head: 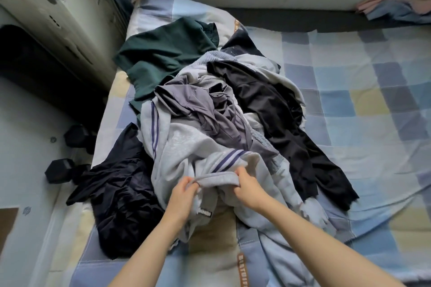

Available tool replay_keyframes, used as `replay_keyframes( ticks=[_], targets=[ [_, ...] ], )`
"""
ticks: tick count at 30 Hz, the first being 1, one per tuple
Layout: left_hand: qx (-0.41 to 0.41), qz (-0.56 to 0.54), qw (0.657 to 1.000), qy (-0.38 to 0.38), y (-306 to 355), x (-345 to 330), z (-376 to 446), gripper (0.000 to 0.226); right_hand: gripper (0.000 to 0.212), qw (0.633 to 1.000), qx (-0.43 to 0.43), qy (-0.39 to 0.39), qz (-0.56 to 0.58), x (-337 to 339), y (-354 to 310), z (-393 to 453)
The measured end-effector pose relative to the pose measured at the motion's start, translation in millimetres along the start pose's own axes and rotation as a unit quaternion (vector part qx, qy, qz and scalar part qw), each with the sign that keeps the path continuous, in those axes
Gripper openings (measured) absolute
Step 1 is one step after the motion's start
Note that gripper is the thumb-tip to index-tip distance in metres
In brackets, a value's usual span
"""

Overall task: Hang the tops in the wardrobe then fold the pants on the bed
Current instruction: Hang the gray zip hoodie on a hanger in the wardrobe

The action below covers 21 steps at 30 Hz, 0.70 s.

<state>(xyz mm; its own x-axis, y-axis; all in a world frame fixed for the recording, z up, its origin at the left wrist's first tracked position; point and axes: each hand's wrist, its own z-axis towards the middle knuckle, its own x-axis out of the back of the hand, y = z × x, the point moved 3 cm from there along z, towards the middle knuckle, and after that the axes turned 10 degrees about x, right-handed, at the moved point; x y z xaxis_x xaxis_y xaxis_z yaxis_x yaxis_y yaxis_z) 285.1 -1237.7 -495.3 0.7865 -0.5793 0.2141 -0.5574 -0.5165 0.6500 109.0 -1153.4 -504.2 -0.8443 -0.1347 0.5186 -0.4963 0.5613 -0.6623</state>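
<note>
bed (349, 100) w/ checked cover carrying a loose clothes pile (210, 105) mid-mattress. light grey striped garment (182, 147) lying on top at near edge; soft, limp, prob. light, will sag and drag neighbours. left hand (184, 187) and right hand (247, 187) both pinching its ribbed hem (217, 178), fingers curled round the band. best hold: along that band, hands apart.

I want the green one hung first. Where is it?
The dark green garment lies at the pile's far left, near the pillow, beside the grey clothes.
</note>
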Motion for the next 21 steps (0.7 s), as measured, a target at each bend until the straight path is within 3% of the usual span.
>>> replay_keyframes(
  ticks=[2, 4, 7, 13, 15, 17, 19, 21],
  targets=[
    [0.009, 0.087, 0.994, -0.062, 5, 6, -33, 0.036, 0.021, 0.994, -0.004, 0.059, 0.087, 10, -10, -33],
    [0.015, 0.233, 0.97, -0.065, 10, 14, -63, 0.039, 0.026, 0.984, -0.017, 0.099, 0.148, 20, -29, -66],
    [-0.062, 0.328, 0.939, 0.08, 39, 30, -105, 0.016, 0.042, 0.987, 0.026, 0.116, 0.111, 46, -71, -116],
    [-0.146, 0.354, 0.867, 0.318, 102, 80, -199, 0.021, 0.034, 0.976, 0.118, 0.146, 0.106, 109, -158, -213],
    [-0.156, 0.298, 0.876, 0.345, 115, 99, -236, 0.019, 0.035, 0.964, 0.132, 0.185, 0.137, 132, -182, -251],
    [-0.15, 0.211, 0.907, 0.331, 125, 120, -261, 0.027, 0.037, 0.946, 0.161, 0.217, 0.18, 152, -203, -281],
    [-0.133, 0.101, 0.952, 0.255, 143, 134, -285, 0.031, 0.033, 0.933, 0.188, 0.235, 0.195, 167, -223, -311],
    [-0.11, -0.064, 0.987, 0.101, 168, 138, -314, 0.021, 0.025, 0.917, 0.215, 0.262, 0.211, 180, -242, -339]
  ],
)
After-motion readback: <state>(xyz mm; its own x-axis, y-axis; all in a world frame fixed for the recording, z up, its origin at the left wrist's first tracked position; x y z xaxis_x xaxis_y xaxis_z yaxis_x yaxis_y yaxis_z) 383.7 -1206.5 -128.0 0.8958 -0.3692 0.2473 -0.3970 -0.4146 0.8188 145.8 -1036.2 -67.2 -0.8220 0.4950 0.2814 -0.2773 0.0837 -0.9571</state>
